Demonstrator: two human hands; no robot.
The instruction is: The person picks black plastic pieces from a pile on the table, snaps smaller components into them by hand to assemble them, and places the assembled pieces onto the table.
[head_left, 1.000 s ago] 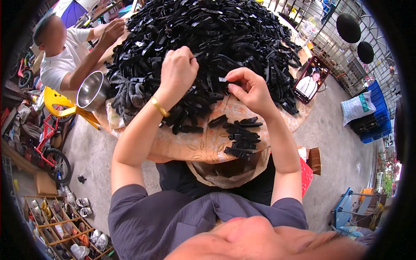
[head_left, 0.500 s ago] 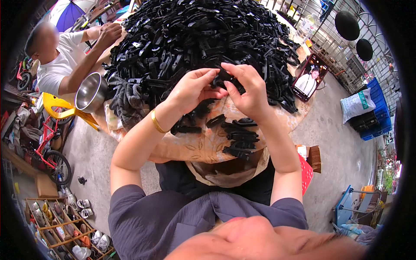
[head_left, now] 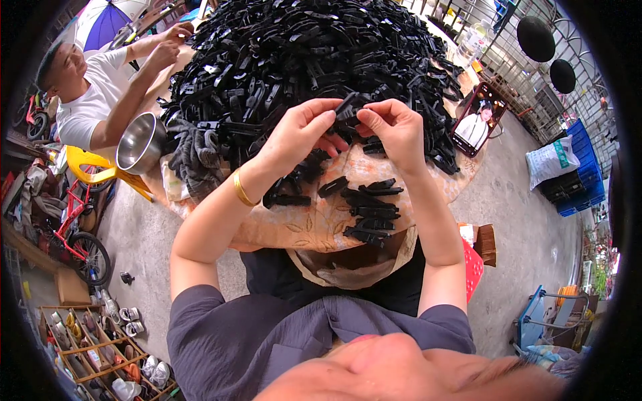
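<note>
- Up at the near side of the big pile (head_left: 301,53), one black part (head_left: 346,107) is held in the air between the left hand (head_left: 301,130) and the right hand (head_left: 394,127).
- Left hand's pinching it, thumb against forefinger, with the other fingers curled in underneath. Right hand has thumb and fingertips closed on the other side of it. Too dark there to tell if it's one piece or a couple pressed together, sorry.
- Gold bracelet (head_left: 244,187) on the left wrist, btw.
- Below the hands there's a little stack (head_left: 371,217) of the same black bits, lying close to the near edge of the tabletop (head_left: 287,230), which is orange with a leaf pattern.
- Pile itself is huge, loads of similar black pieces heaped up and covering most of the tabletop.
- Left of it: dark grey gloves (head_left: 194,150), then a steel bowl (head_left: 142,144) tipped on its side, with a yellow chair (head_left: 90,160) just beyond.
- Right of it: a phone (head_left: 478,123) propped up, screen lit with someone in white, plus a clear bottle (head_left: 475,41) further back.
- Far left, a co-worker (head_left: 100,90) in a white top is reaching toward the pile's edge; can't make out what they've got.
- Further out: red bike (head_left: 75,237) on the left, white sack (head_left: 552,164) by blue crates (head_left: 588,174) on the right.
</note>
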